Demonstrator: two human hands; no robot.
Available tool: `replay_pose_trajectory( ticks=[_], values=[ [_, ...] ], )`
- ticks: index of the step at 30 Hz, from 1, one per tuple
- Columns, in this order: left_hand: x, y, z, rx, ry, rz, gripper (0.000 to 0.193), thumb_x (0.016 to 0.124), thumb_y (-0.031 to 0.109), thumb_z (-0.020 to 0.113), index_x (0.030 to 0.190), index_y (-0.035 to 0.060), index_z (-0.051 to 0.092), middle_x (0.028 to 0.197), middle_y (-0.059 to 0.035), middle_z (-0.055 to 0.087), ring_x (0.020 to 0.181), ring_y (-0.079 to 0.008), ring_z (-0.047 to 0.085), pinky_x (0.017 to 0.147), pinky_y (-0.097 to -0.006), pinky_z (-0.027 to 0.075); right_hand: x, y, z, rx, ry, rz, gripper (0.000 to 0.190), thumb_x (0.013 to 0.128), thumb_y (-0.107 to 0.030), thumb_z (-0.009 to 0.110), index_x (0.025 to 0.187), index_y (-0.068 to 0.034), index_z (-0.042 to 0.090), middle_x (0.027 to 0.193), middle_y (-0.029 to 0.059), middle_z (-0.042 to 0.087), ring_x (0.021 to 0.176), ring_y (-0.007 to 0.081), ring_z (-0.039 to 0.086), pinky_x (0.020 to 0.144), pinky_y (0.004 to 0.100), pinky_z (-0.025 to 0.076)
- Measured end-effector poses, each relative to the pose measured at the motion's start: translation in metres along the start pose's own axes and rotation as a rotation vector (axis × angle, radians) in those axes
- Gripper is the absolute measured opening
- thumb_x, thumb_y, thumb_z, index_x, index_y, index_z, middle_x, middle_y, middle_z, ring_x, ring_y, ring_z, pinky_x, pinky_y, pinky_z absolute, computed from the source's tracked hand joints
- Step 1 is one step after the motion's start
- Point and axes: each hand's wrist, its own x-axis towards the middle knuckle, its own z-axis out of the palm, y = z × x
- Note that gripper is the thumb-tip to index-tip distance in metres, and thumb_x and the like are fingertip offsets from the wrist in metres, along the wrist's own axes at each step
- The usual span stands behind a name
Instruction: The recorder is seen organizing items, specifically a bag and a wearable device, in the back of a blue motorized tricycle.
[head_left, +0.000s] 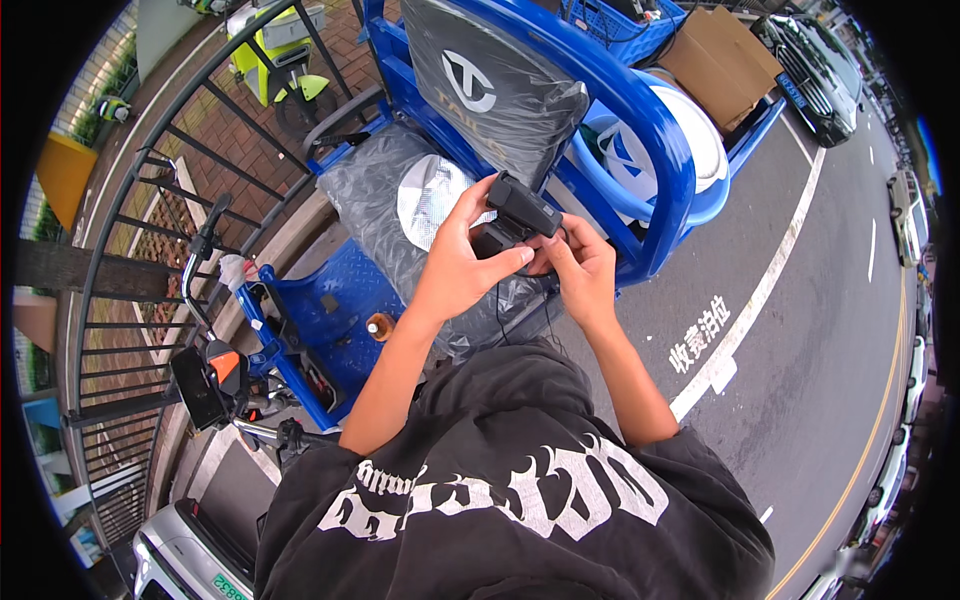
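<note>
Above the plastic-covered seat (367, 187) of a blue cargo tricycle, my left hand (469, 259) grips a small black device (525, 204), its exact kind unclear, with the thumb on its lower edge. My right hand (581, 262) holds the device's near right side between thumb and fingers. Thin black cables (499, 307) hang below both hands. Behind the device, a round silvery reflective sheet (431, 196) lies on the seat. The backrest (487, 90) is also wrapped in clear plastic.
A blue tubular frame (671, 150) curves at the right, beside blue tubs (709, 214) and a cardboard box (724, 67). On the blue footboard (341, 289) stands an orange-brown bottle (380, 327). Handlebars (196, 281) and a black metal fence (161, 127) are at the left.
</note>
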Motion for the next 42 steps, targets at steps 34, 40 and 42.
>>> replay_pose_trajectory(
  ticks=[34, 40, 42],
  values=[
    [-0.023, -0.001, -0.030, 0.175, 0.186, 0.239, 0.059, 0.078, 0.001, 0.082, 0.133, -0.0010, 0.059, 0.131, -0.0122, 0.062, 0.108, -0.0198, 0.065, 0.085, -0.0315, 0.054, -0.004, 0.014, 0.022, 0.985, -0.360, 0.597, 0.062, 0.113, -0.049, 0.025, 0.115, 0.001, 0.061, 0.075, 0.0047, 0.059, 0.044, 0.0054, 0.036, 0.047, 0.0231, 0.031],
    [-0.025, 0.001, -0.025, 0.017, 0.117, 0.114, 0.064, 0.079, 0.004, 0.083, 0.137, -0.0001, 0.056, 0.127, -0.0135, 0.064, 0.108, -0.0201, 0.066, 0.086, -0.0330, 0.056, -0.009, 0.012, 0.020, 0.906, -0.348, 0.679, 0.062, 0.113, -0.049, 0.023, 0.114, 0.000, 0.061, 0.073, 0.0053, 0.059, 0.038, 0.0047, 0.031, 0.042, 0.0215, 0.025],
    [-0.026, 0.000, -0.025, 0.019, 0.110, 0.099, 0.065, 0.079, 0.004, 0.083, 0.137, -0.0001, 0.055, 0.127, -0.0144, 0.064, 0.108, -0.0202, 0.067, 0.086, -0.0332, 0.056, -0.010, 0.011, 0.019, 0.867, -0.341, 0.683, 0.062, 0.112, -0.050, 0.023, 0.112, -0.001, 0.062, 0.072, 0.0054, 0.059, 0.038, 0.0045, 0.031, 0.042, 0.0215, 0.025]
  ],
)
